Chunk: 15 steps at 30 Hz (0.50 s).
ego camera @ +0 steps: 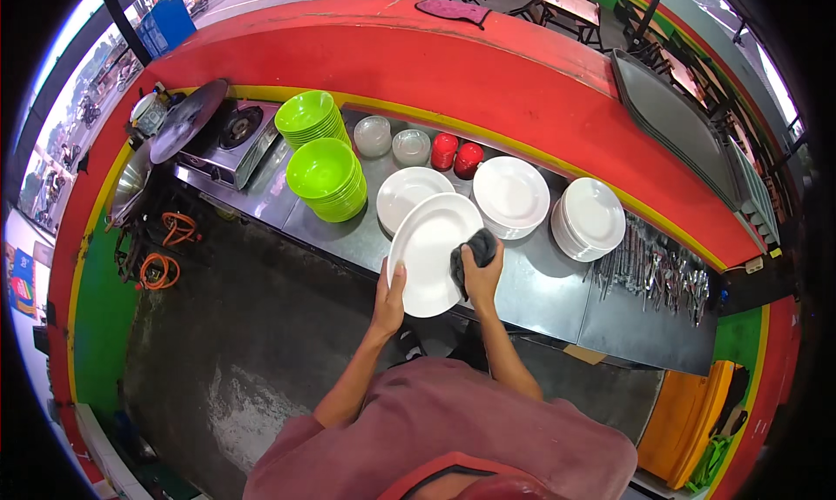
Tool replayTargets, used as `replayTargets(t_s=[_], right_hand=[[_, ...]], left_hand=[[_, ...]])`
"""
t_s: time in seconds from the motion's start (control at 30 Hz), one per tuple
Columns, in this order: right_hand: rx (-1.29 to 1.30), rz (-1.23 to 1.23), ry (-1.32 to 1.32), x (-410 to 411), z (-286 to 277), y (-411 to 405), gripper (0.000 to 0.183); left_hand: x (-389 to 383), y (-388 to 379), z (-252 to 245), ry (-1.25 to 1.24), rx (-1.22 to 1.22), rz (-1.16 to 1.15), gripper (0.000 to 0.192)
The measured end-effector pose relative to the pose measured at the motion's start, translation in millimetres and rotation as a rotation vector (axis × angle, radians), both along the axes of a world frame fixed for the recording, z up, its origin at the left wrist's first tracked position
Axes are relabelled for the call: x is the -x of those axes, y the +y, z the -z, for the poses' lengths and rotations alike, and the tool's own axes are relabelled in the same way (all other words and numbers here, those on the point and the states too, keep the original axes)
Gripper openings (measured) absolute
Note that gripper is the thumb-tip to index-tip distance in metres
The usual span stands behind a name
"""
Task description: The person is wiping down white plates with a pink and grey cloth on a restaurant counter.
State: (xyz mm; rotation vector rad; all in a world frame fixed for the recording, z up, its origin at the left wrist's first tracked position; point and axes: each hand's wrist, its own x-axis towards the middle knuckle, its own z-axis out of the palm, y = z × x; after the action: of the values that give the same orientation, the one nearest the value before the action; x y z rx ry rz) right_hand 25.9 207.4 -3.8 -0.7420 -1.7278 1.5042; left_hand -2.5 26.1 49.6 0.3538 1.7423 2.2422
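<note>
My left hand (390,297) grips the left rim of a white oval plate (431,252), which is tilted above the counter's front edge. A dark grey cloth (480,248) is bunched in my right hand (482,274) and pressed on the plate's right rim. Behind the held plate, another white plate (411,190) lies on the steel counter (522,291), partly covered from view. To the right stand a stack of white plates (511,193) and a second white plate stack (593,216).
Green bowls (326,173) stand in two stacks at left, beside a gas stove (228,137). Clear small bowls (373,136) and red cups (445,148) line the back. Cutlery (659,271) lies at right. Above rises a red wall (392,56) with grey trays (673,127) on it.
</note>
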Motion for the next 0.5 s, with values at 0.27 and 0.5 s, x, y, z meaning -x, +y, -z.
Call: replayTargets(t_s=[0.27, 0.5], right_hand=[[-0.023, -0.125, -0.027, -21.4, -19.7, 9.4, 0.049], [0.485, -0.096, 0.243, -45.9, -19.8, 21.7, 0.044]], left_hand=[[9.8, -15.6, -10.8, -0.141, 0.089, 0.135, 0.053], [21.0, -29.2, -11.3, -0.186, 0.025, 0.050, 0.058]])
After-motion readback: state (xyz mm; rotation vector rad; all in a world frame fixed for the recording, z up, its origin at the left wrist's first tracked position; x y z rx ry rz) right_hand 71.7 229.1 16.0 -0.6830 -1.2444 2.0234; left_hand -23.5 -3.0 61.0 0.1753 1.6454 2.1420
